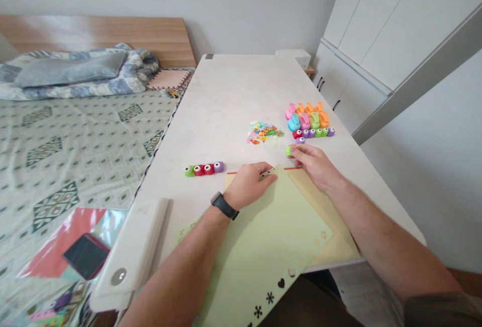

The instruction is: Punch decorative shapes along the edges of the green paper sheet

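My left hand, a dark band on its wrist, pinches the far corner of a pale green paper sheet. Punched shapes such as hearts and flowers run along the sheet's near right edge. In my right hand, just beyond that corner, is a small green paper punch, held between thumb and fingers. Yellow paper lies beneath the green sheet. Loose colourful paper cutouts are heaped beyond my hands. Four-coloured wording aside, several small punches stand in a row left of my left hand.
Larger lever punches and a row of small punches stand at the right on the white table. A long white device occupies the table's left edge. Beside it, a dark phone lies on the bed.
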Demonstrator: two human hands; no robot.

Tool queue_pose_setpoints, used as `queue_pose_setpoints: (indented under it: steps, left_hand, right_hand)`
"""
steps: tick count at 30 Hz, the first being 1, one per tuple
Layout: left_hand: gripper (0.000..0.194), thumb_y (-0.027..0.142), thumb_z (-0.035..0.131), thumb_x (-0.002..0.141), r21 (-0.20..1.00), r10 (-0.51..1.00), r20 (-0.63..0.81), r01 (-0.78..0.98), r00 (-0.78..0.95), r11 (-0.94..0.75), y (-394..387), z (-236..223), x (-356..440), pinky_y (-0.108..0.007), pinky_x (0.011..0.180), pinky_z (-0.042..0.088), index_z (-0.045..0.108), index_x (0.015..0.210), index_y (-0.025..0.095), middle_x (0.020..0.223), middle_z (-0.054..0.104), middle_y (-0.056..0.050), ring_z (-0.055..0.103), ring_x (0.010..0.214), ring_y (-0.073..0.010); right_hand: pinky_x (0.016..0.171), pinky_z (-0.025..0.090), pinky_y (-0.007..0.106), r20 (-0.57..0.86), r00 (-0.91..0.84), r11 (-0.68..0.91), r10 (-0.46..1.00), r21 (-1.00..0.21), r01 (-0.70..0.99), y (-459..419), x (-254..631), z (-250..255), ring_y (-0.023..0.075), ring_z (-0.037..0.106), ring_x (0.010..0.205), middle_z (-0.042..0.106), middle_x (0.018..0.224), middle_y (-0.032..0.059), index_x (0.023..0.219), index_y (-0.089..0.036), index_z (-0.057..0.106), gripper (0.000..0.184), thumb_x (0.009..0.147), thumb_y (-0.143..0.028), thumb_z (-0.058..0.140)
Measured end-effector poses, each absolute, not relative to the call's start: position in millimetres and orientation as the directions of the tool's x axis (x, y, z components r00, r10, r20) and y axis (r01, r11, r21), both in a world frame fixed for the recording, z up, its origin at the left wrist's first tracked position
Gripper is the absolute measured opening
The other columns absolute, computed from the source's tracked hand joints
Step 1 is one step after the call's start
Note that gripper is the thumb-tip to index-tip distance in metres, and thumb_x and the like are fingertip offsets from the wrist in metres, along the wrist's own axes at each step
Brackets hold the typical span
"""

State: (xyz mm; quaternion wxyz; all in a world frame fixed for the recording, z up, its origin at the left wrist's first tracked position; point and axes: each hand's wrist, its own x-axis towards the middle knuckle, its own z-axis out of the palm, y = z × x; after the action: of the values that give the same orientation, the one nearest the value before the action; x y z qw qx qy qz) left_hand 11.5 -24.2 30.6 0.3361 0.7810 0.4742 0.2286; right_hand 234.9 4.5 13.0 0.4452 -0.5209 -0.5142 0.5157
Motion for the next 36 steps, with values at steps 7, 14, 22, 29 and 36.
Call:
queue_pose_setpoints:
  steps: [7,14,22,29,36]
  left_hand:
    - [0.025,0.035,0.051,0.097,0.582,0.824,0.148,0.626,0.547,-0.520,-27,26,13,-0.029,0.076,0.047,0.068,0.103,0.018,0.095,0.073,-0.007,0.066,0.087,-0.0196]
    - [0.024,0.031,0.047,0.099,0.253,0.699,0.207,0.653,0.684,-0.714,-34,34,20,-0.037,0.084,0.047,0.067,0.099,0.018,0.094,0.068,-0.010,0.061,0.090,-0.0236]
    - [0.023,0.031,0.048,0.097,0.281,0.676,0.184,0.621,0.714,-0.732,-37,33,24,-0.037,0.084,0.047,0.067,0.099,0.017,0.093,0.068,-0.010,0.061,0.092,-0.0238]
    - [0.022,0.033,0.054,0.094,0.321,0.705,0.188,0.636,0.684,-0.702,-32,32,16,-0.036,0.080,0.047,0.069,0.099,0.018,0.090,0.070,-0.009,0.063,0.087,-0.0229]
    - [0.021,0.029,0.052,0.095,0.254,0.664,0.189,0.617,0.724,-0.745,-32,32,19,-0.037,0.081,0.047,0.069,0.099,0.018,0.089,0.069,-0.007,0.063,0.087,-0.0227]
  right_hand:
    - [0.062,0.044,0.026,-0.059,-0.039,-0.055,0.998,-0.994,0.095,5,237,12,0.0135,0.056,0.071,0.067,0.090,0.0035,0.094,-0.021,0.069,0.036,0.080,-0.054,0.070]
    - [0.063,0.045,0.026,-0.056,0.001,-0.056,0.998,-0.995,0.084,7,238,9,0.0169,0.061,0.081,0.066,0.090,0.0046,0.096,-0.022,0.069,0.038,0.079,-0.055,0.071]
    - [0.063,0.044,0.026,-0.063,-0.005,-0.062,0.998,-0.995,0.073,5,239,11,0.0160,0.060,0.079,0.066,0.088,0.0037,0.094,-0.021,0.069,0.036,0.079,-0.054,0.072]
    - [0.061,0.043,0.026,-0.080,-0.010,-0.079,0.997,-0.995,0.055,4,239,13,0.0144,0.058,0.075,0.066,0.088,0.0035,0.095,-0.022,0.069,0.036,0.079,-0.054,0.073]
    - [0.061,0.043,0.026,-0.043,0.004,-0.043,0.999,-0.999,0.031,5,239,11,0.0160,0.060,0.080,0.066,0.088,0.0038,0.093,-0.021,0.070,0.033,0.080,-0.051,0.073]
